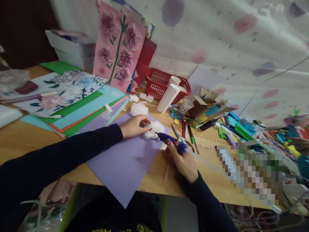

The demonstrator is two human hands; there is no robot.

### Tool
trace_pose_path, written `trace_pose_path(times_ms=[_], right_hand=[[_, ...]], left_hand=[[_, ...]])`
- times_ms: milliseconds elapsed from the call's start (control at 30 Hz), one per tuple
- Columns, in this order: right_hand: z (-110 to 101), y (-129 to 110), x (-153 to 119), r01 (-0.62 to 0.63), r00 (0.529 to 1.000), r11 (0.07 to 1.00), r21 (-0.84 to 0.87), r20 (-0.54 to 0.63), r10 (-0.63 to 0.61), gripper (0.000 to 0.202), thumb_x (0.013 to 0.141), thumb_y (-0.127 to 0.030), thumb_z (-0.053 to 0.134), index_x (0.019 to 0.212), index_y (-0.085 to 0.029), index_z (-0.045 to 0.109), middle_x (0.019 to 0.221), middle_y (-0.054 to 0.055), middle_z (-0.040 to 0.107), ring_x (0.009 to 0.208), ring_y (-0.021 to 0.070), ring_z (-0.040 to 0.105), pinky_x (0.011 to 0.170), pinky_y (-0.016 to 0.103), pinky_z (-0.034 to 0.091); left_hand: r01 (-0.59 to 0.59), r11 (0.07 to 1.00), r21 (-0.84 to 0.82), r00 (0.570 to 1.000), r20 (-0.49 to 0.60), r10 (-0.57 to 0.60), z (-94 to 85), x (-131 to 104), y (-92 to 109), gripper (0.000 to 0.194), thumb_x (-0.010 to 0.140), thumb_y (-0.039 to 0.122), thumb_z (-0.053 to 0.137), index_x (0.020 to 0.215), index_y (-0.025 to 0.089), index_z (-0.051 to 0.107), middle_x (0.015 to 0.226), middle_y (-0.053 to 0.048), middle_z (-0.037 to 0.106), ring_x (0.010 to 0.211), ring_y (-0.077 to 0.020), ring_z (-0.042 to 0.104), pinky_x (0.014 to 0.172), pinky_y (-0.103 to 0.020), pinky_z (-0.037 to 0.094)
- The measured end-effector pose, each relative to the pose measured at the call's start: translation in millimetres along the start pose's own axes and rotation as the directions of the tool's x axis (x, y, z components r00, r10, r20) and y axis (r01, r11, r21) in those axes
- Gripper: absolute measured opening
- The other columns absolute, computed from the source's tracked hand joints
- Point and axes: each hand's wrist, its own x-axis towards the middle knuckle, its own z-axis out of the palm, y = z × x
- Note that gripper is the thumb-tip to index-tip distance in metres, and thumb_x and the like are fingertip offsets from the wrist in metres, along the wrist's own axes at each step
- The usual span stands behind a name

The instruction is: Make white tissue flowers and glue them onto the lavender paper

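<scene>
My left hand pinches the edge of a fluffy white paper flower over a purple sheet. In my right hand is a blue hot glue gun, a glue stick trailing from its rear. Its nozzle points left and meets the flower's near side; whether glue is coming out is too small to tell. Just beyond my left hand, a second white paper flower rests at the sheet's far edge. A wooden stick lies beneath my right hand.
Scissors, a green marker and a red pen lie right of the glue gun. Behind stand a red basket, a paper roll and a paper cup. Coloured sheets cover the left; a pink flower picture stands upright.
</scene>
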Motion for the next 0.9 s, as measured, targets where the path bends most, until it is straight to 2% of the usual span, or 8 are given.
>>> trace_pose_path(times_ms=[167, 367, 533, 900], right_hand=[[0.9, -1.3, -1.7, -0.03, 0.999, 0.999, 0.011, 0.017, 0.03, 0.049, 0.082, -0.062, 0.047, 0.058, -0.02, 0.056, 0.05, 0.001, 0.053, 0.047, 0.0138, 0.048, 0.047, 0.027, 0.037], [0.4, 2.1, -3.6, 0.0, 1.0, 1.0, -0.002, -0.024, -0.001, 0.046, 0.082, -0.06, 0.05, 0.061, -0.019, 0.06, 0.052, 0.001, 0.058, 0.048, 0.0144, 0.051, 0.047, 0.027, 0.037], [0.4, 7.6, -6.8, -0.065, 0.997, 0.998, -0.002, -0.033, 0.065, 0.049, 0.082, -0.061, 0.049, 0.057, -0.02, 0.058, 0.051, 0.002, 0.057, 0.047, 0.014, 0.05, 0.047, 0.026, 0.038], [-0.3, 7.8, -10.2, -0.01, 0.998, 0.999, -0.042, -0.065, 0.007, 0.046, 0.083, -0.059, 0.05, 0.058, -0.021, 0.056, 0.048, -0.001, 0.05, 0.044, 0.0127, 0.044, 0.045, 0.027, 0.034]], left_hand=[[0.008, 1.0, -0.002, 1.0, 0.01, -0.008, -1.0, -1.1, 0.7, 0.027, 0.072, 0.033, 0.062, 0.091, 0.015, 0.062, 0.089, -0.005, 0.066, 0.074, -0.0158, 0.059, 0.07, -0.029, 0.047], [0.014, 1.0, -0.02, 1.0, 0.016, -0.014, -1.4, -0.8, 2.3, 0.026, 0.071, 0.034, 0.063, 0.089, 0.015, 0.062, 0.09, -0.005, 0.066, 0.076, -0.0162, 0.059, 0.072, -0.03, 0.048], [0.016, 1.0, -0.025, 1.0, 0.013, -0.015, -0.6, -0.6, 0.4, 0.027, 0.071, 0.033, 0.064, 0.091, 0.014, 0.062, 0.092, -0.006, 0.066, 0.077, -0.0161, 0.06, 0.073, -0.03, 0.048], [0.006, 1.0, -0.017, 1.0, 0.019, -0.006, -1.2, -0.5, 2.1, 0.025, 0.071, 0.032, 0.063, 0.089, 0.015, 0.061, 0.09, -0.005, 0.067, 0.076, -0.0162, 0.059, 0.073, -0.031, 0.048]])
